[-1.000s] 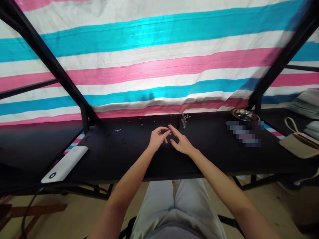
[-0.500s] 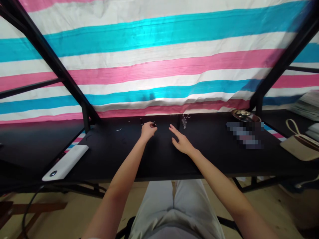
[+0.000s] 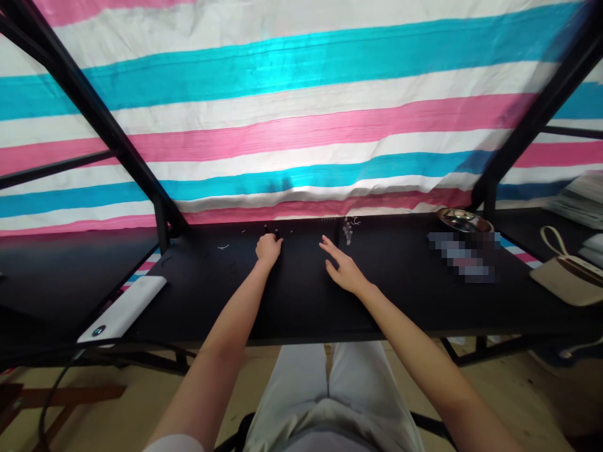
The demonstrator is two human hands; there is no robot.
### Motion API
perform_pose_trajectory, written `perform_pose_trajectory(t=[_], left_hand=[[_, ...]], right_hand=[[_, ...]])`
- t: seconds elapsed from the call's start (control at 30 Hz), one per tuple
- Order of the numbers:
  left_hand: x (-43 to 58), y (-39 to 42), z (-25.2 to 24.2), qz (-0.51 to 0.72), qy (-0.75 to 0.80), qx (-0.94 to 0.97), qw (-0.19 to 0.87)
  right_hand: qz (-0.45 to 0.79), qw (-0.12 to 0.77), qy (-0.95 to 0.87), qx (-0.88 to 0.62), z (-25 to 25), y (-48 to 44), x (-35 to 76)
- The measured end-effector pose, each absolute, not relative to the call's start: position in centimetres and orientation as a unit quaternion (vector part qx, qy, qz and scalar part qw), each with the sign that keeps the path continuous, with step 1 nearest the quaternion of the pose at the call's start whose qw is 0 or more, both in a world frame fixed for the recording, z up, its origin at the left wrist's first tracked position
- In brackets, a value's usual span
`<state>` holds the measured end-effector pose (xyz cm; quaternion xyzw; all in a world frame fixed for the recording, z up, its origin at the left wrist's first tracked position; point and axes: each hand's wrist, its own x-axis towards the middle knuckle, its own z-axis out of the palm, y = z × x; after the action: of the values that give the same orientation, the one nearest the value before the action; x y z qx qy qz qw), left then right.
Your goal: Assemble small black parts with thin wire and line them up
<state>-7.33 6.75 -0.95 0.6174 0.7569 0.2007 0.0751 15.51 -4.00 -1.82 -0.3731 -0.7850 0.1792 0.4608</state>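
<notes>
A person's bare left hand (image 3: 268, 250) reaches to the far edge of a black worktop (image 3: 292, 301), its fingers (image 3: 274, 242) bunched together; whether they pinch anything cannot be told. Just beyond those fingers stand two small dark upright pieces (image 3: 276, 233), touching them or nearly so. The right hand (image 3: 343, 269) rests nearby, fingers spread open and holding nothing. Just past its fingers sits a cluster of small clear vials (image 3: 348, 231). Well left of the fingers lies a white oblong power bank (image 3: 123, 307); well right, a shiny steel bowl (image 3: 463, 219).
</notes>
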Motion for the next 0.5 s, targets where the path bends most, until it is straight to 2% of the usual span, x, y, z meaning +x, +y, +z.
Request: perform_pose_trajectory(t=[0.5], left_hand=[[-7.8, 8.3, -1.1, 0.189, 0.762, 0.618, 0.04]], right_hand=[[0.177, 0.467, -0.781, -0.374, -2.0, -3.8, 15.6]])
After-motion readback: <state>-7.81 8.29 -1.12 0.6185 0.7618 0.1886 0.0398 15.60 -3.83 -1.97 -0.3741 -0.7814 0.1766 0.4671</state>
